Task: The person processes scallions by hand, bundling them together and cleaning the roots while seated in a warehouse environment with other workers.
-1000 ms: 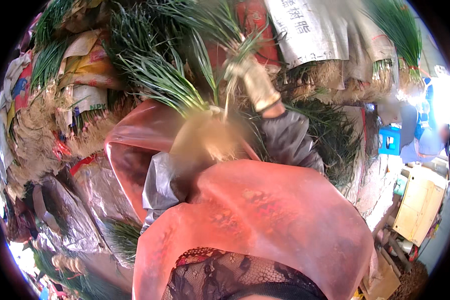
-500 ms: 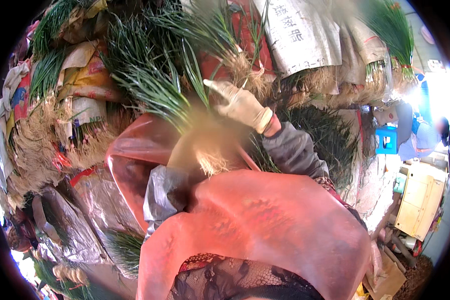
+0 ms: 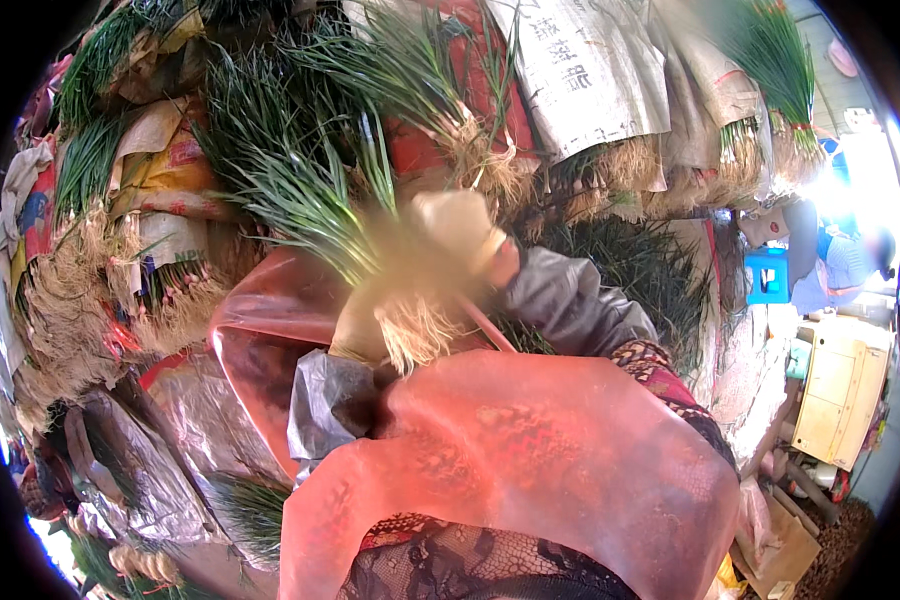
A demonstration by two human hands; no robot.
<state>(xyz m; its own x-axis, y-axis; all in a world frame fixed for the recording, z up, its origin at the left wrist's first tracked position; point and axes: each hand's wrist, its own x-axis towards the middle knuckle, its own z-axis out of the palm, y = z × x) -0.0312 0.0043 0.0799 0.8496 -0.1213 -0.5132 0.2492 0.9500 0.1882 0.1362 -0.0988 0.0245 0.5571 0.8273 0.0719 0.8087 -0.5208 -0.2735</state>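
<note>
A bunch of green onions (image 3: 305, 205), with long green leaves and pale stringy roots (image 3: 415, 335), slants across my lap. My left hand (image 3: 358, 322), in a pale glove, is closed around its lower stalks just above the roots. At the bunch's right side is my gloved right hand (image 3: 455, 222), its back upward. A brown blur covers the middle of the bunch and the right fingers, so I cannot tell whether they grip the stalks. A translucent red apron (image 3: 530, 430) covers my lap.
More green onions (image 3: 460, 130) lie ahead with roots toward me. White printed sacks (image 3: 590, 80) cover bunches at the far side; rooted bunches (image 3: 80, 270) are piled at left. Farther right stand a blue stool (image 3: 768, 275), a yellowish cabinet (image 3: 838, 395) and a person in blue (image 3: 845, 265).
My right hand has moved down and inward to the bunch, its stretched finger no longer visible. The bunch in my left hand has shifted slightly, with more of its roots showing.
</note>
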